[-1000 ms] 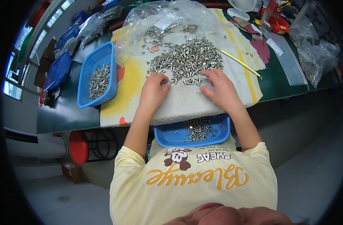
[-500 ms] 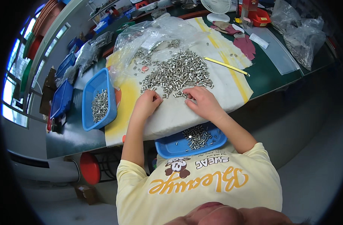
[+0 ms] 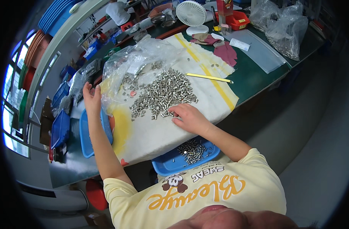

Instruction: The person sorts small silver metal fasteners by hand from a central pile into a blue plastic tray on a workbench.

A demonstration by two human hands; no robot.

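My left hand is raised over the far end of a blue basket at the left of the table. Its fingers and thumb are apart, with nothing visible between them. My right hand rests at the near right edge of a heap of small silver metal pins, fingertips touching the pieces, thumb apart from the bent forefinger. The heap lies on a white cloth with yellow patches. Below the table edge, a second blue basket sits at my lap and holds more loose pins.
Clear plastic bags lie behind the heap. A yellow strip crosses the cloth's right side. Dark red gloves, a white fan, a red tray and a filled bag stand farther back. A person is in the background.
My left hand has left the heap's near edge and moved left, up over the basket. My right hand stays by the heap. The whole view has shifted, bringing a background person into sight.
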